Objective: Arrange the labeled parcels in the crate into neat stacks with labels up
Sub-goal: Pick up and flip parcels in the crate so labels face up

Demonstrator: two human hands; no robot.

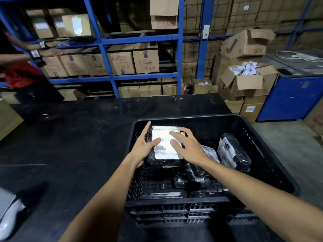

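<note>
Down in the head view, a black crate [206, 119] sits on the dark table [78, 137], and at its ten o'clock corner lies a black-wrapped parcel [166, 145] with its white label up; the left hand [145, 147] cups the parcel's left edge, fingers spread along the side and thumb resting on the label, while the right hand [188, 145] lies flat and loosely open on the label's right half, gripping nothing. Toward three o'clock a second parcel [234, 152] leans tilted against the crate wall, with a smaller parcel [192, 180] lying near six o'clock on the crate floor.
</note>
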